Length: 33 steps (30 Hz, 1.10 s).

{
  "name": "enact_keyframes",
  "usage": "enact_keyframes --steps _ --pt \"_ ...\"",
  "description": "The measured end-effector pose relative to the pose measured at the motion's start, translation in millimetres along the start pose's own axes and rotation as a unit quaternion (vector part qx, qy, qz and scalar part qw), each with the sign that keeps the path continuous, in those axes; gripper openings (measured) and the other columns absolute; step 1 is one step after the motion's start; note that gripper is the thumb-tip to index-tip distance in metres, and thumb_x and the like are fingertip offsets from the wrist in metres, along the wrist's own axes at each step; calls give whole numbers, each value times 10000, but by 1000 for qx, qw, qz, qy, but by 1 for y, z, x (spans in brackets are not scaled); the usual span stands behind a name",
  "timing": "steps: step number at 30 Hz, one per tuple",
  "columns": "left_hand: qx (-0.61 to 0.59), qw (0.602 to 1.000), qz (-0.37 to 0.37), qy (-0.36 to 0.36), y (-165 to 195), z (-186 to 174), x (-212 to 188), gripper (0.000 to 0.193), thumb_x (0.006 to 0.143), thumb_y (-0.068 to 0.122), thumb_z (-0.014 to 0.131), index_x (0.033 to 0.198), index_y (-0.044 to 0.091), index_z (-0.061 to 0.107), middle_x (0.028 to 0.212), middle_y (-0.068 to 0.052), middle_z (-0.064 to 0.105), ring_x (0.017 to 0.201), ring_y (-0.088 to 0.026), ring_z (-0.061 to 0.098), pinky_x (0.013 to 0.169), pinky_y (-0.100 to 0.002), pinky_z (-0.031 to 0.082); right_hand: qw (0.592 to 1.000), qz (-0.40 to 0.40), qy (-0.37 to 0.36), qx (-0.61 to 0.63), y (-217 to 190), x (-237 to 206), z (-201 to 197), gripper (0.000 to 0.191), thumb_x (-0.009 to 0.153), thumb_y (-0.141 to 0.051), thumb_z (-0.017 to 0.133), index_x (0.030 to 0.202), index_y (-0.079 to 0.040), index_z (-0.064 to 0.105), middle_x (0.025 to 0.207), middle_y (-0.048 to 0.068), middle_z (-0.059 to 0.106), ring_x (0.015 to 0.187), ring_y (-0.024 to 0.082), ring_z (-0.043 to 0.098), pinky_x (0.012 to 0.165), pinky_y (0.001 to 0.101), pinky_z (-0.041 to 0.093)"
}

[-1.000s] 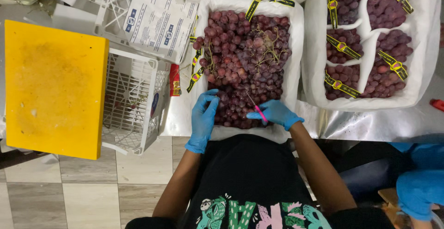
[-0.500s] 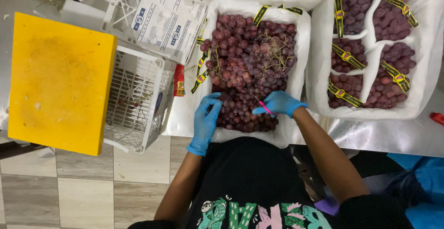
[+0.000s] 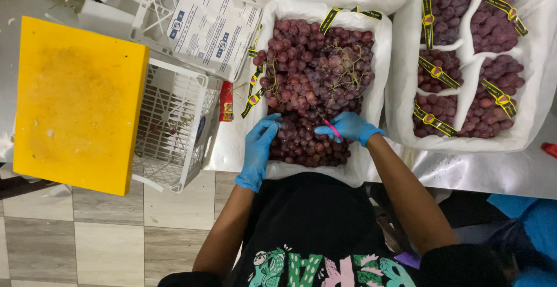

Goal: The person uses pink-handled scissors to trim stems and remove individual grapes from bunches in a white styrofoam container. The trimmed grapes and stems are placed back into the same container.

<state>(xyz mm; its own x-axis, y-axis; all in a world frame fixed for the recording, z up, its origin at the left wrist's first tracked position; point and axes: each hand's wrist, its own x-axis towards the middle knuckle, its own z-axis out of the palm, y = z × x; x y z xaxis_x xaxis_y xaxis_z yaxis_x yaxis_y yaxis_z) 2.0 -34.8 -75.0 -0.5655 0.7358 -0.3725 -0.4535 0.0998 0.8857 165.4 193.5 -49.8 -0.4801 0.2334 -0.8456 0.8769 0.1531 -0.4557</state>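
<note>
- The left hand (image 3: 259,148), in a blue glove, had slid from the near left edge of the heap further in among the red grapes (image 3: 316,84); its fingers now lay curled on the fruit, though whether they were pinching a stem could not be told.
- The right hand (image 3: 350,127), also gloved, was closed around a pair of small pink-handled snips (image 3: 332,128) — as it had been half a second and a second before — with the tip pointing left toward the other hand.
- The two hands had drawn closer together over the near end of the white-lined crate (image 3: 380,61), so the work looked centred on one bunch there — trimming, by my judgement, not lifting.
- The grapes sat loose in that middle crate; to its right a second lined crate (image 3: 536,61) held bunches in bags with black-and-yellow bands, untouched across the three pictures.
- To the left, a yellow board (image 3: 78,104) rested on an empty white basket (image 3: 180,130), with printed sheets (image 3: 212,29) above — none of it shifted.
</note>
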Motion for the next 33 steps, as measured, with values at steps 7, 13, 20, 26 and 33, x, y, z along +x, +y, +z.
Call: enact_keyframes --steps 7,13,20,26,33 --pt "-166 981 -101 24 -2 8 16 116 1002 184 632 982 93 700 1307 -61 699 1141 -154 601 1022 -367 464 997 -47 51 24 10 -16 11 564 737 -596 812 732 -33 781 573 75 649 554 146 604 608 295 495" --pt "-247 959 -136 16 -3 21 22 77 1001 239 635 1016 170 667 1288 -31 690 1162 -182 592 992 -464 459 971 -169 -29 165 14 -52 34 433 896 -444 748 830 -17 729 653 52 687 604 114 619 590 279 479" --pt "-248 965 -87 11 1 47 21 68 1011 236 660 1025 171 676 1309 -24 664 1208 -163 571 1038 -523 429 914 -258 -67 304 3 -50 74 350 978 -345 669 960 -1 729 712 51 705 673 99 653 636 244 495" --pt "-236 969 -70 -27 18 57 15 83 996 213 637 1006 144 681 1367 -29 644 1232 -144 567 1012 -510 443 921 -212 0 326 -8 -52 80 332 972 -310 665 913 7 742 708 51 687 662 110 638 623 251 480" --pt "-243 969 1 -46 22 63 10 103 1046 159 616 1042 84 687 1395 -58 622 1213 -153 577 1001 -369 474 911 -241 30 333 -13 -66 77 267 940 -258 698 898 5 721 700 55 691 651 115 659 621 274 523"
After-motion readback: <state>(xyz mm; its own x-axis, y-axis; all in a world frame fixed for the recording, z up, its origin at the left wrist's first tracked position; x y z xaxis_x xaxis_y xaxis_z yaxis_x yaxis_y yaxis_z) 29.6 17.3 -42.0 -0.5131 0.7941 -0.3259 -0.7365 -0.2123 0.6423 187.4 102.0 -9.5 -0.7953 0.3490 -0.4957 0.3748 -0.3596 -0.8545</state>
